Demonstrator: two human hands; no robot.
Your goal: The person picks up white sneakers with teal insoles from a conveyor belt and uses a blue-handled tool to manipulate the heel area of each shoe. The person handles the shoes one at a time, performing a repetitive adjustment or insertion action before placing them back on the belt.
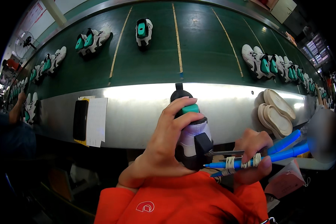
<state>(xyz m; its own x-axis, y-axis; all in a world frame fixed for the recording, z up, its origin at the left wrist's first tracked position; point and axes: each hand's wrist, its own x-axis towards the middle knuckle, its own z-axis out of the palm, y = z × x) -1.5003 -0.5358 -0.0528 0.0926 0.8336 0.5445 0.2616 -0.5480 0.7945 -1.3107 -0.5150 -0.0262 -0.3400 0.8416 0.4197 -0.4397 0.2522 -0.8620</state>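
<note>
A white and black shoe (pixel 189 139) with a teal last (pixel 190 109) in its opening is upright in front of my chest. My left hand (pixel 155 147) is wrapped round its left side, fingers over the teal last and thumb low near the toe. My right hand (pixel 253 143) grips a bundle of blue pens (pixel 285 155) bound with pale bands, along with a thin metal-bladed tool (pixel 231 152). The blade's tip meets or nearly meets a black flap (pixel 204 143) on the shoe's right side; contact is unclear. Fingers hide part of the tool.
Behind the steel bench edge (pixel 138 112) lies a green conveyor (pixel 201 44) carrying several shoes (pixel 143 31). A black phone (pixel 80 119) and white paper (pixel 97 121) lie left. Pale soles (pixel 278 112) lie right. Another person's arm (pixel 16 108) shows at far left.
</note>
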